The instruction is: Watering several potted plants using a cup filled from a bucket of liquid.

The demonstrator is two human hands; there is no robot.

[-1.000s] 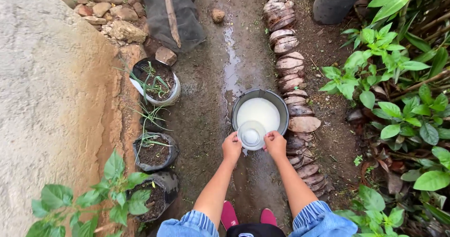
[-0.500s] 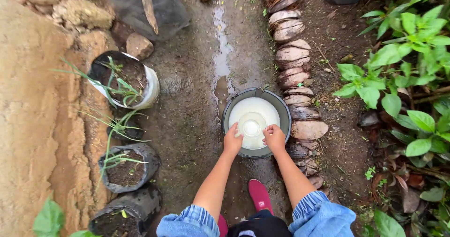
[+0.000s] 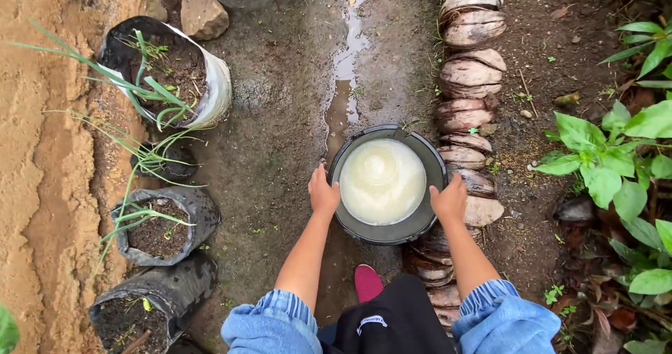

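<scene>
A dark round bucket (image 3: pixel 387 235) of milky white liquid stands on the wet dirt path. A clear plastic cup (image 3: pixel 374 163) floats or sits in the liquid, hard to make out. My left hand (image 3: pixel 323 193) grips the bucket's left rim. My right hand (image 3: pixel 449 198) grips its right rim. Both arms reach down from rolled blue denim sleeves.
Black grow bags with soil and thin green shoots (image 3: pixel 166 74) (image 3: pixel 162 224) (image 3: pixel 143 310) line the left, by a sandy wall (image 3: pixel 35 172). A row of coconut husks (image 3: pixel 467 67) borders the right, with leafy plants (image 3: pixel 616 165) beyond. A water streak (image 3: pixel 344 67) runs up the path. My red shoe (image 3: pixel 367 282) is below the bucket.
My hands let go of the clear cup, now in the liquid, and moved apart to the bucket's rim. The view shifted closer over the bucket.
</scene>
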